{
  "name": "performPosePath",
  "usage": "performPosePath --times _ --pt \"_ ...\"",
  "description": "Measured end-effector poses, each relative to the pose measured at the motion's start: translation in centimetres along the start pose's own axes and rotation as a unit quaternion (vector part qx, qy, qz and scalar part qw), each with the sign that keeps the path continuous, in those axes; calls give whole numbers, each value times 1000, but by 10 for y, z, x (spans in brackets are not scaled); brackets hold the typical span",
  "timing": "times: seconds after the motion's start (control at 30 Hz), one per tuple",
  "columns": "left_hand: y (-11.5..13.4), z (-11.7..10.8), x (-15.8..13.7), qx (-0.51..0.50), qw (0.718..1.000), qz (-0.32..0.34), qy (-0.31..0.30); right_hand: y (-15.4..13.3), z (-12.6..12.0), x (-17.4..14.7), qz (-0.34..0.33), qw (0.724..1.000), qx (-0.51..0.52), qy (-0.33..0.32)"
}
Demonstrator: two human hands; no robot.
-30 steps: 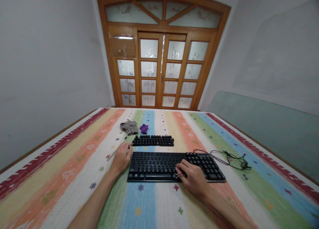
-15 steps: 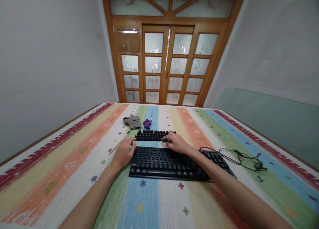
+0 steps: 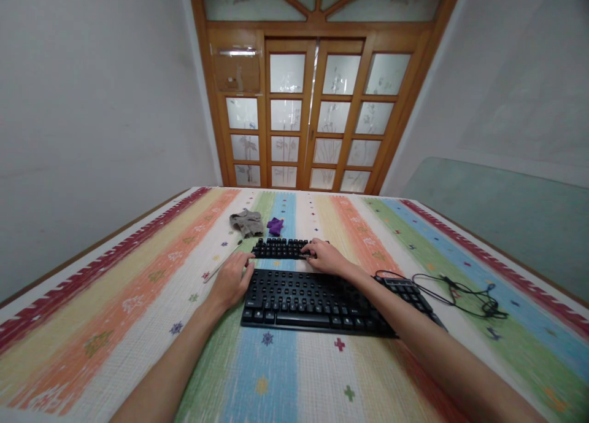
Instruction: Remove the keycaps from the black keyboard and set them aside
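A black keyboard (image 3: 294, 294) lies across the cloth; its upper rows are bare posts, while its bottom row carries caps. Behind it, loose black keycaps (image 3: 276, 248) stand in close rows. My left hand (image 3: 234, 279) rests at the left end of these rows, fingers stretched forward and apart, the fingertips beside the nearest caps. My right hand (image 3: 327, 257) reaches over the keyboard to the right part of the rows. Its fingers are bent together, with a thin greyish thing partly showing under them; what it is I cannot make out.
A grey cloth (image 3: 247, 223) and a small purple cloth (image 3: 275, 226) lie behind the keycaps. Left of them is a thin pale stick (image 3: 221, 263) with a dark tip. A coiled black cable (image 3: 483, 300) sits at the right. Beyond the striped tablecloth (image 3: 151, 300) stand wooden doors.
The view has shifted slightly, so everything sits a little further right in it. Both hands keep nearly the same places at the keycap rows; the keyboard and cloths have not visibly moved.
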State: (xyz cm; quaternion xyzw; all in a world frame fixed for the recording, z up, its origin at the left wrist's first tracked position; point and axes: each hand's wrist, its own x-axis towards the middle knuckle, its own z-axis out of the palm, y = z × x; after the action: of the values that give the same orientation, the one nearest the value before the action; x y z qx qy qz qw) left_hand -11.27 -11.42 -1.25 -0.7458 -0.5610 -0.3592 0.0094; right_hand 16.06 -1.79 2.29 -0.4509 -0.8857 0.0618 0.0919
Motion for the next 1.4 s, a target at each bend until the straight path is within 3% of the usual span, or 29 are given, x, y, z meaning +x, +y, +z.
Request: performPosePath --times 0.4,0.63,1.4 --pt "0 -2 0 30 999 44 14 0 2 2 0 1000 3 -1" --pt "-1 -2 0 31 999 43 13 -1 -6 4 2 1000 14 8" --pt "-2 -3 0 43 998 53 7 0 10 15 14 999 22 37"
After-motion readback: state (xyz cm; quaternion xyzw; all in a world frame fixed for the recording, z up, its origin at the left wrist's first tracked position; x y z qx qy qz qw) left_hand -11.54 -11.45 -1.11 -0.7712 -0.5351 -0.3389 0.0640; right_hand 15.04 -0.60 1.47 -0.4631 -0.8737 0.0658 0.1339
